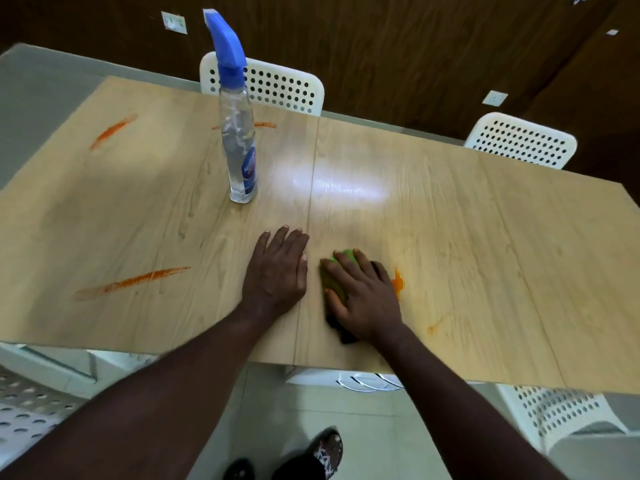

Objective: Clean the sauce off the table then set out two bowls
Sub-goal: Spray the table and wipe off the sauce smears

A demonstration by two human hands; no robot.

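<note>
My right hand [363, 299] lies palm-down on the green sponge [334, 278]. Its grip is wide: fingers splayed and draped over the top, thumb hooked along the sponge's left side, pressing it onto the counter [485, 237]. A dark part of the sponge pokes out under the wrist; motion blur keeps me from telling more about it. The forearm runs back from the grip toward me and to the right, crossing the counter's near edge.

Just right of the grip, almost touching the little finger, is a bright orange sauce blot [398, 282]. Further right and nearer to me lies a faint orange smear [433, 327].

Just left of the grip, apart from the sponge, my left hand [277, 268] rests flat on the counter, fingers straight and close together, holding nothing.

Well left of both hands is a long sauce streak [131, 282]. Beyond the grip and to the left, a clear spray bottle [239, 147] with a blue trigger head stands upright. A thin sauce line [265, 125] sits behind it and another slanted streak [112, 131] lies far off to the left.

Two white perforated chairs [277, 86] [519, 140] stand along the counter's far side.
</note>
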